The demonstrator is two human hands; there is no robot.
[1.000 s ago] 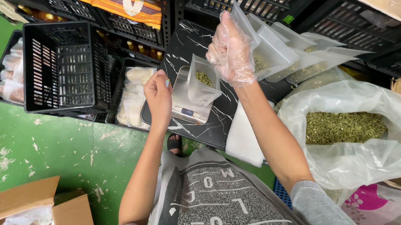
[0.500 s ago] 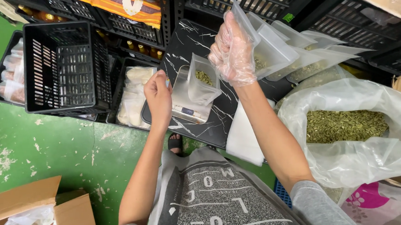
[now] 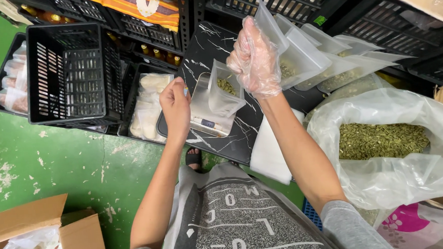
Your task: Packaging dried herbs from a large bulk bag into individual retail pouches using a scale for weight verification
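Pouches: one stood open on the scale (image 3: 207,121), steadied by the left hand (image 3: 175,108); the gloved right hand (image 3: 255,60) clamped several empty pouches (image 3: 307,53) above. One seed sack (image 3: 389,144) sat right of the scale.

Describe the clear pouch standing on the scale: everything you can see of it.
The clear pouch is a see-through plastic stand-up bag, upright and open at the top, resting on a small flat scale on the black marbled board. A low layer of green seeds lies in its bottom; most of it is empty. The bare left hand is at its left edge, seemingly steadying it. The gloved right hand holds other pouches above, apart from it.
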